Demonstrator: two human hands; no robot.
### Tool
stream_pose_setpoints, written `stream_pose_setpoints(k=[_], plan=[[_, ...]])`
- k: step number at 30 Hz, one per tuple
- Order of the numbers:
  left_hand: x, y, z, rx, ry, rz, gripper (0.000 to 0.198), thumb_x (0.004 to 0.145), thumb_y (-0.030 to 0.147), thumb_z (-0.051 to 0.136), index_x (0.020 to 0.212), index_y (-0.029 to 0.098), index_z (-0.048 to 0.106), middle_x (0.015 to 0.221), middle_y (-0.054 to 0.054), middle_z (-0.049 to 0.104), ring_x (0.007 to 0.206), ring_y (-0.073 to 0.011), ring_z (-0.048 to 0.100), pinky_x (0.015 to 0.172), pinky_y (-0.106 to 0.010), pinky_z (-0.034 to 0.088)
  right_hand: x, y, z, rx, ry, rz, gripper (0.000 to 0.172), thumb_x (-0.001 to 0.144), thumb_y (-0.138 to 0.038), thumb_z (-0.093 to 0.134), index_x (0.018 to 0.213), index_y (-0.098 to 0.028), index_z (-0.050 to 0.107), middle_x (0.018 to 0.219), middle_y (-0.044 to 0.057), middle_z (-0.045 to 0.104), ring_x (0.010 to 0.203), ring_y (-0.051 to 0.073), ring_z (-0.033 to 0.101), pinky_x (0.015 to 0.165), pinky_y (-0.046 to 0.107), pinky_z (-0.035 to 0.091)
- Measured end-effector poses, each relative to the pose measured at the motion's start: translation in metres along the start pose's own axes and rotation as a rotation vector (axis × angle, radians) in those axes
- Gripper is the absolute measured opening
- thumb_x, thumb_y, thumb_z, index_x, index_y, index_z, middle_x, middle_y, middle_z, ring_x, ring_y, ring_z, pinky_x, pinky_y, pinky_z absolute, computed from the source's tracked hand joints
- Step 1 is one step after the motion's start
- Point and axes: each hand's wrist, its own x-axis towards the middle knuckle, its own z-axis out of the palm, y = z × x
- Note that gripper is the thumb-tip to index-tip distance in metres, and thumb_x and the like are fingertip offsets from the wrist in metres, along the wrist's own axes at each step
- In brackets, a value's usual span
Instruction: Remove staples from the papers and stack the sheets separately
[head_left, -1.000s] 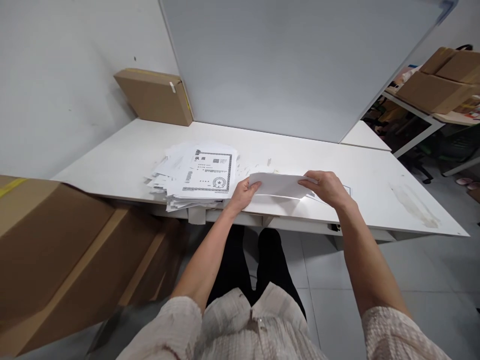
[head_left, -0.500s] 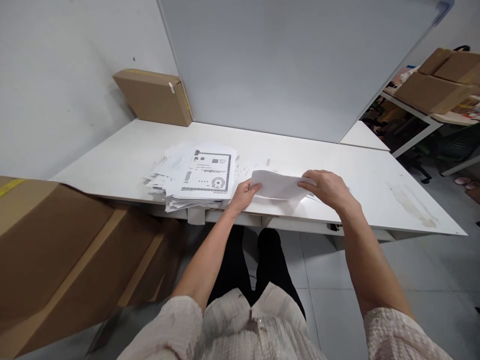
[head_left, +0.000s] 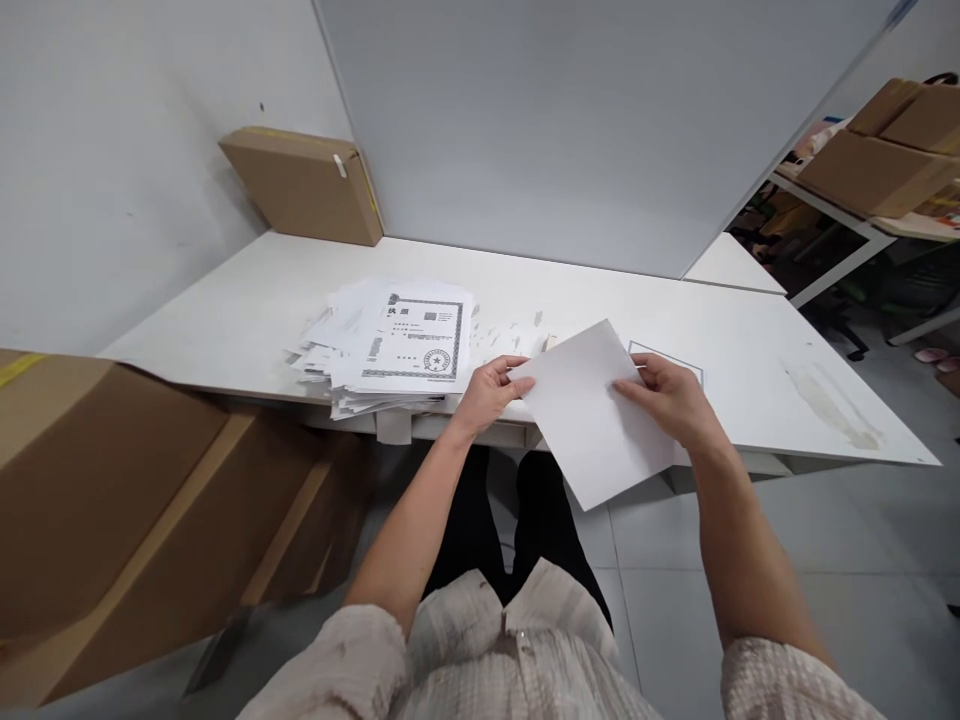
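Observation:
A blank-faced sheet of paper (head_left: 600, 430) is held tilted over the front edge of the white table (head_left: 757, 390). My left hand (head_left: 491, 395) pinches its left corner between thumb and fingers. On the upper right edge, my right hand (head_left: 671, 395) grips the same sheet, thumb on top. Behind that hand, part of a printed sheet with a dark border (head_left: 686, 366) lies on the table, mostly covered. To the left of my left hand sits an untidy paper stack (head_left: 345, 345), topped by a printed certificate page (head_left: 416, 340) with a round stamp.
A cardboard box (head_left: 304, 190) stands against the wall at the back left. Large cardboard boxes (head_left: 150, 500) are at the lower left, below table height. A grey-white panel (head_left: 525, 130) rises behind the table. More boxes (head_left: 877, 170) rest on another table at the right.
The paper, held bent and nearly edge-on before, is now flat, turned at an angle and hanging past the table edge. My right hand has shifted slightly right and down.

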Motion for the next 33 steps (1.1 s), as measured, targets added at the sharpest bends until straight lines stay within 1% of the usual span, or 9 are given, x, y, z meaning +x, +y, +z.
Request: stream_pose_setpoints(k=[3, 6, 9, 18, 22, 25, 27, 30, 33], plan=[[-0.003, -0.009, 0.008, -0.020, 0.070, 0.048, 0.044, 0.064, 0.033, 0.070, 0.101, 0.013, 0.057, 0.053, 0.006, 0.051, 0.053, -0.0067, 0.049, 0.060, -0.022, 0.044, -0.010, 0.019, 0.010, 0.150, 0.016, 0.083, 0.052, 0.070, -0.042, 0.063, 0.116, -0.020, 0.052, 0.074, 0.004, 0.067, 0.062, 0.018, 0.061, 0.052, 0.029, 0.047], [-0.004, -0.010, 0.016, 0.022, 0.139, 0.121, 0.044, 0.068, 0.030, 0.067, 0.108, 0.016, 0.056, 0.049, 0.009, 0.041, 0.050, -0.0049, 0.043, 0.057, -0.019, 0.039, -0.020, 0.031, 0.022, 0.242, 0.058, 0.111, 0.065, 0.071, -0.040, 0.063, 0.129, -0.024, 0.040, 0.072, 0.003, 0.066, 0.061, 0.018, 0.060, 0.052, 0.029, 0.047], [-0.004, -0.009, 0.020, 0.048, 0.158, 0.124, 0.043, 0.068, 0.029, 0.066, 0.108, 0.016, 0.057, 0.052, 0.008, 0.042, 0.053, -0.0056, 0.043, 0.057, -0.019, 0.038, -0.029, 0.037, 0.031, 0.332, 0.076, 0.128, 0.072, 0.073, -0.040, 0.062, 0.136, -0.029, 0.030, 0.078, 0.003, 0.067, 0.066, 0.018, 0.062, 0.056, 0.030, 0.049], [-0.003, -0.013, 0.018, 0.040, 0.136, 0.103, 0.037, 0.067, 0.029, 0.067, 0.100, 0.015, 0.062, 0.052, 0.006, 0.045, 0.052, -0.0052, 0.041, 0.054, -0.019, 0.036, -0.038, 0.050, 0.042, 0.397, 0.129, 0.087, 0.072, 0.074, -0.036, 0.062, 0.137, -0.036, 0.026, 0.088, 0.000, 0.065, 0.073, 0.016, 0.060, 0.062, 0.030, 0.049], [-0.006, -0.025, 0.016, 0.047, 0.114, 0.029, 0.033, 0.066, 0.028, 0.067, 0.096, 0.014, 0.063, 0.049, 0.008, 0.039, 0.047, -0.0039, 0.036, 0.049, -0.018, 0.033, -0.045, 0.061, 0.048, 0.399, 0.017, 0.114, 0.049, 0.071, -0.038, 0.064, 0.119, -0.032, 0.054, 0.112, 0.004, 0.061, 0.092, 0.020, 0.059, 0.074, 0.033, 0.049], [-0.006, -0.036, 0.015, 0.156, 0.065, -0.059, 0.031, 0.067, 0.027, 0.064, 0.096, 0.015, 0.063, 0.047, 0.009, 0.034, 0.043, -0.0033, 0.032, 0.045, -0.017, 0.029, -0.050, 0.070, 0.054, 0.396, -0.103, 0.228, 0.037, 0.068, -0.040, 0.066, 0.101, -0.025, 0.066, 0.107, 0.005, 0.064, 0.092, 0.023, 0.060, 0.074, 0.034, 0.049], [-0.002, -0.042, 0.014, 0.245, 0.044, -0.086, 0.033, 0.069, 0.025, 0.062, 0.101, 0.017, 0.061, 0.052, 0.007, 0.042, 0.045, -0.0040, 0.037, 0.046, -0.017, 0.032, -0.051, 0.074, 0.056, 0.421, -0.119, 0.303, 0.041, 0.067, -0.041, 0.066, 0.104, -0.024, 0.065, 0.105, 0.006, 0.065, 0.087, 0.023, 0.062, 0.071, 0.033, 0.050], [0.010, -0.048, 0.014, 0.349, 0.080, -0.063, 0.037, 0.072, 0.023, 0.057, 0.109, 0.019, 0.057, 0.078, -0.001, 0.059, 0.056, -0.0065, 0.052, 0.054, -0.019, 0.042, -0.048, 0.076, 0.054, 0.465, -0.105, 0.388, 0.050, 0.067, -0.041, 0.066, 0.113, -0.023, 0.060, 0.102, 0.006, 0.067, 0.079, 0.021, 0.064, 0.064, 0.032, 0.051], [0.024, -0.050, 0.014, 0.446, 0.147, -0.007, 0.036, 0.076, 0.021, 0.050, 0.111, 0.020, 0.055, 0.097, -0.005, 0.060, 0.059, -0.0068, 0.057, 0.058, -0.020, 0.047, -0.041, 0.077, 0.050, 0.522, -0.117, 0.443, 0.054, 0.066, -0.039, 0.068, 0.116, -0.022, 0.057, 0.096, 0.006, 0.068, 0.072, 0.020, 0.064, 0.061, 0.031, 0.052]])
